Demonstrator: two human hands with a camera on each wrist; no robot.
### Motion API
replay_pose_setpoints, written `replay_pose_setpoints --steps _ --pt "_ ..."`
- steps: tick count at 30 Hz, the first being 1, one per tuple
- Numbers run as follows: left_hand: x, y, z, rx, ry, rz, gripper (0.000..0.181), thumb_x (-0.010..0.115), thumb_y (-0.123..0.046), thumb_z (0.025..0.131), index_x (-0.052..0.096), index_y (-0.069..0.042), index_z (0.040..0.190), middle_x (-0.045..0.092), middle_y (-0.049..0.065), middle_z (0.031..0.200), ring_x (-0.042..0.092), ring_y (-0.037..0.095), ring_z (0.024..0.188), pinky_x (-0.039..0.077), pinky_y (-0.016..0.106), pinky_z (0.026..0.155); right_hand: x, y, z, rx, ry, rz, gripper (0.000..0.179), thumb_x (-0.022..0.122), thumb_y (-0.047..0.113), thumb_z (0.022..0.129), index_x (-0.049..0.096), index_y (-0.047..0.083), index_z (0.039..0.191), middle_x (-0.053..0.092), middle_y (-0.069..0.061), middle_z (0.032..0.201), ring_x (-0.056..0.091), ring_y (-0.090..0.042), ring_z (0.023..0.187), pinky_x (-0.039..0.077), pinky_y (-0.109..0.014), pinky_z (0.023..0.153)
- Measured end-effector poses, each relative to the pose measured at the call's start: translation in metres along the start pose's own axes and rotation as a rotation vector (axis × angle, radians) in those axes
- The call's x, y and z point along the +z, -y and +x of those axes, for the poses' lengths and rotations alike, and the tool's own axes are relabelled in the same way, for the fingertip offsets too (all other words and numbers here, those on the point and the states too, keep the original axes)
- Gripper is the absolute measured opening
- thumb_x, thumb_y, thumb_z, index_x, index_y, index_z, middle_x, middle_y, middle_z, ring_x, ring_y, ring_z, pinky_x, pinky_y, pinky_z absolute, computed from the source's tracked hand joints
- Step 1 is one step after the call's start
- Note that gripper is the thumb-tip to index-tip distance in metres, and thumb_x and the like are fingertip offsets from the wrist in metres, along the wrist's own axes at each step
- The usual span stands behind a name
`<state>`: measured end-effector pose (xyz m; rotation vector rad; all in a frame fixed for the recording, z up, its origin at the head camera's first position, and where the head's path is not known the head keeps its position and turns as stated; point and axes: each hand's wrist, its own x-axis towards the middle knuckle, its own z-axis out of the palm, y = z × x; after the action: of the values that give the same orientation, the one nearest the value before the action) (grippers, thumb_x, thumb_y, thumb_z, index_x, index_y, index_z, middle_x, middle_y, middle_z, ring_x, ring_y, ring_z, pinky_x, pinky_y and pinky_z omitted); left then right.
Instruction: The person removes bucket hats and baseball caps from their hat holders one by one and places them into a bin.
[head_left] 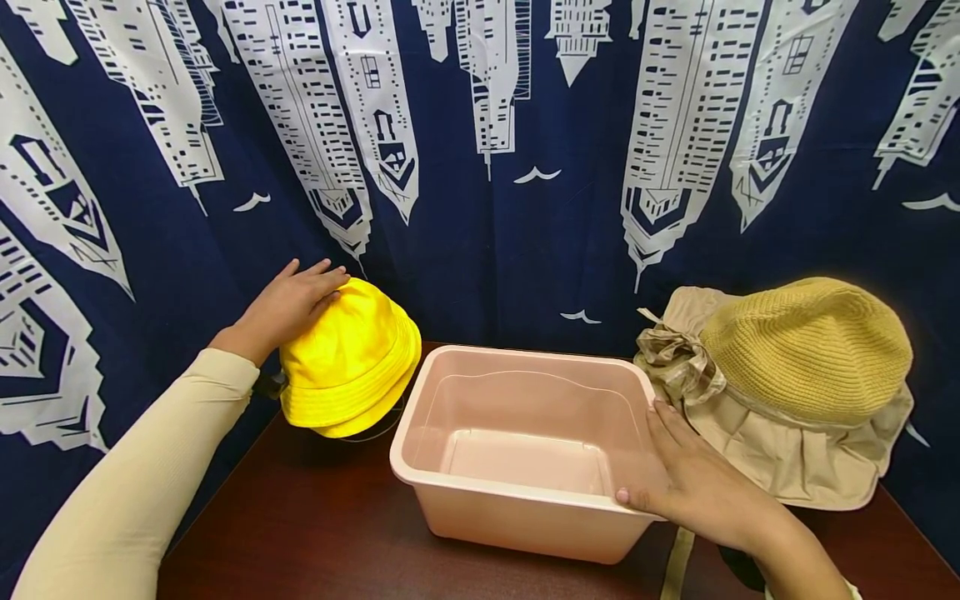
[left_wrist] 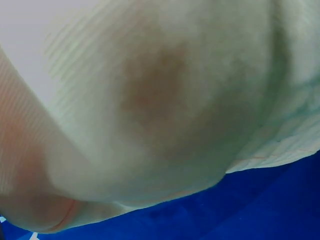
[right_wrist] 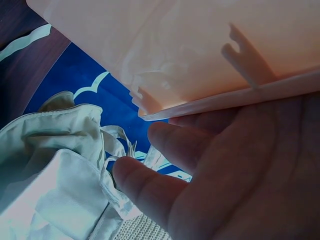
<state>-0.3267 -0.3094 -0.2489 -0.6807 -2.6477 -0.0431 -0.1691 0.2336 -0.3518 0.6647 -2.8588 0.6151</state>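
A yellow bucket hat (head_left: 351, 354) stands at the left, tilted, with its brim down. My left hand (head_left: 296, 304) rests on the upper left of its crown, fingers extended. Beside the hat is a pale pink plastic basin (head_left: 525, 496), its inside bare. My right hand (head_left: 697, 479) lies along the basin's right rim, thumb on the front edge and fingers stretched toward the back corner. From below, in the right wrist view, those fingers (right_wrist: 182, 145) lie fairly straight against the rim's outside. Pale sleeve-like fabric (left_wrist: 150, 165), blurred, fills most of the left wrist view.
To the right of the basin, a beige sun hat (head_left: 810, 358) with a knitted crown, wide brim and bow leans against the navy skyline-print cloth (head_left: 555, 242). A beige strap (head_left: 678, 562) trails over the dark wooden table (head_left: 337, 533).
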Motion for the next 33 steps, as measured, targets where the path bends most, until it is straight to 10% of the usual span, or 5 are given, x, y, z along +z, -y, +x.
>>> replay_pose_setpoints --steps 16,33 --pt "-0.046 -0.021 0.001 0.103 -0.053 0.093 0.043 0.059 -0.011 0.100 0.053 -0.008 0.143 0.052 0.015 0.145 0.036 0.036 0.142 0.009 0.059 0.118 0.000 0.006 0.008 -0.009 0.034 -0.126 0.111 0.064 0.067 0.083 0.027 -0.014 0.149 0.020 -0.033 0.157 0.017 -0.051 0.144 0.024 -0.070 0.107" --pt "-0.095 -0.077 0.015 0.285 -0.181 0.085 0.041 0.058 -0.014 0.100 0.057 -0.010 0.141 0.055 0.008 0.143 0.037 0.029 0.142 0.007 0.052 0.120 -0.010 0.005 0.005 0.031 0.055 -0.178 0.114 0.057 0.073 0.084 0.025 -0.014 0.150 0.019 -0.033 0.157 0.015 -0.050 0.145 0.020 -0.071 0.108"
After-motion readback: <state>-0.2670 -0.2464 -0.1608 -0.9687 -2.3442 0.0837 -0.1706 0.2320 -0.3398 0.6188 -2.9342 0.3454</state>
